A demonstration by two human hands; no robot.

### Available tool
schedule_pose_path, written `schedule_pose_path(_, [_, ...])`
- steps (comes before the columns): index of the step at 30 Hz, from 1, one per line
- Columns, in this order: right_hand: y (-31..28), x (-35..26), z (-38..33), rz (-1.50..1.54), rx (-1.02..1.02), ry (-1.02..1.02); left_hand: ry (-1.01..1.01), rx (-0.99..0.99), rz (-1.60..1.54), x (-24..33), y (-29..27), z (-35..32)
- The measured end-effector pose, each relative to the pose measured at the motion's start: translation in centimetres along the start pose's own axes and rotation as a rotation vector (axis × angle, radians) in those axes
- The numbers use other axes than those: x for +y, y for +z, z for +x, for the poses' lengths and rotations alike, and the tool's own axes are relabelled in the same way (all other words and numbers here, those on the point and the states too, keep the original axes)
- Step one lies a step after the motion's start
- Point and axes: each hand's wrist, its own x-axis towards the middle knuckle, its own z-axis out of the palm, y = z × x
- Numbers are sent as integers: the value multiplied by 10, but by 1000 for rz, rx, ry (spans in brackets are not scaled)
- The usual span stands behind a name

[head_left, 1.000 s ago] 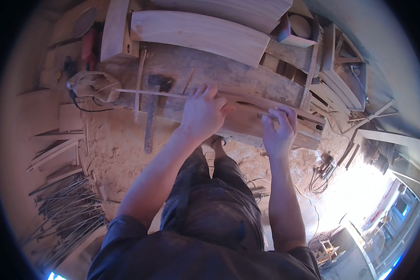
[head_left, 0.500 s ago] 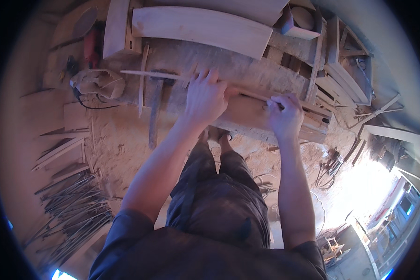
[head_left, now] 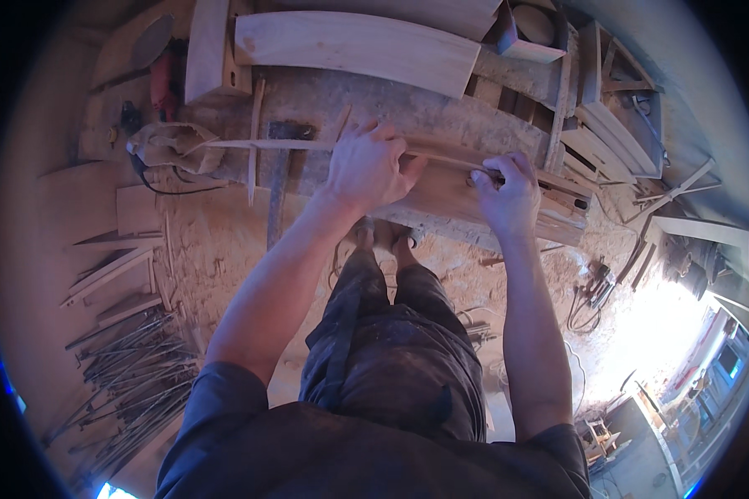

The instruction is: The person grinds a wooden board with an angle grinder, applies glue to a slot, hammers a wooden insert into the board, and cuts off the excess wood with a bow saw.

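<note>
A long thin wooden strip [head_left: 262, 145] runs crosswise over the workbench [head_left: 308, 91]. My left hand [head_left: 364, 166] is curled over the strip, fingers on its far side and thumb pointing right. Beneath my hands lies a thick wooden piece [head_left: 445, 187] with dark slots near its right end. My right hand [head_left: 509, 195] is closed in a pinch at the far edge of this piece, near the strip's right part; what sits between its fingertips is too small and dark to name. Left of my left hand lies a hammer [head_left: 277, 187], its head under the strip.
A curved wooden board [head_left: 349, 48] lies at the back of the bench. A dusty bag-like thing [head_left: 175, 148] and a red power tool [head_left: 166, 79] are at the left. Metal rods [head_left: 133, 378] pile up at lower left. Cables and tools [head_left: 595, 287] lie on the dusty floor at right.
The strip's left end has swung slightly nearer and shifted left, over the bag-like thing. My left hand has moved a little left, its thumb farther out. My right hand has risen slightly.
</note>
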Motion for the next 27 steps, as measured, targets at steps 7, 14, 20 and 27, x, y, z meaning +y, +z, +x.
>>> schedule_pose_path(7, [-13,-2,-16,254,14,116,-355,-310,-116,18,-22,-16])
schedule_pose_path(14, [-31,27,-54,804,120,629,-562,-612,-404,15,-43,-30])
schedule_pose_path(20, [-3,-16,-96,1158,19,611,-639,-704,-863,24,-40,-47])
schedule_pose_path(27, [6,-44,-106,1504,200,606,-872,-1065,-1201,4,-20,-76])
